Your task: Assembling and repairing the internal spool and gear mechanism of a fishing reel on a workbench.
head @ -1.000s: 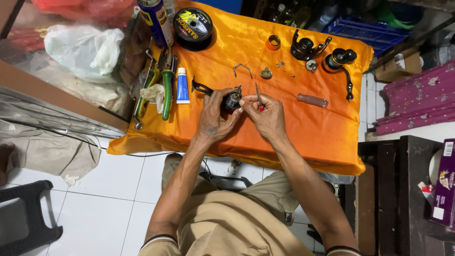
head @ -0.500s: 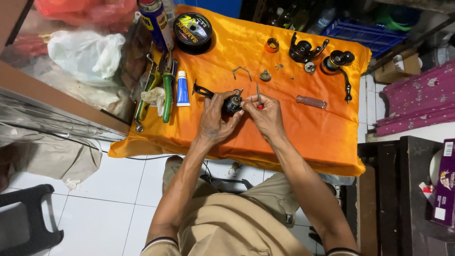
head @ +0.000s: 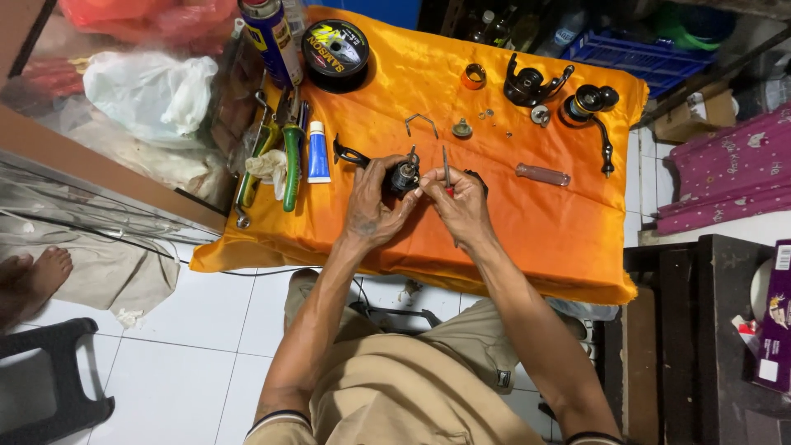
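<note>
Left hand [head: 372, 210] curls around a small black reel part [head: 404, 175], thumb and fingers clamped on it, holding it just above the orange cloth [head: 527, 222] near the table's middle. That grip looks meant to keep the part steady and its top turned toward the other hand.

Right hand [head: 461, 206] pinches a thin red-handled tool [head: 446, 170] between thumb and forefinger, shaft upright, tip right beside the part. The fine grip suits small work; whether the tip touches the part, I cannot tell.

The cloth likely keeps tiny bits from rolling off: small screws and washers [head: 494, 115] sit loose in the upper middle, next to a bent wire clip [head: 421, 123] and a small metal cap [head: 461, 128].

Bigger pieces are parked along the far edge, out of the hands' way: black reel body [head: 527, 82], crank handle [head: 597, 124], orange ring [head: 473, 77], line spool [head: 335, 51].

Tools are lined up at left: green-handled pliers [head: 290, 156], a white and blue tube [head: 317, 152], a spray can [head: 272, 37]. A clear-handled screwdriver [head: 542, 174] lies to the right.

Containers: a white plastic bag [head: 148, 91] off the table's left, bunched shut, contents hidden. A blue crate [head: 634, 53] behind the table, contents unclear.
</note>
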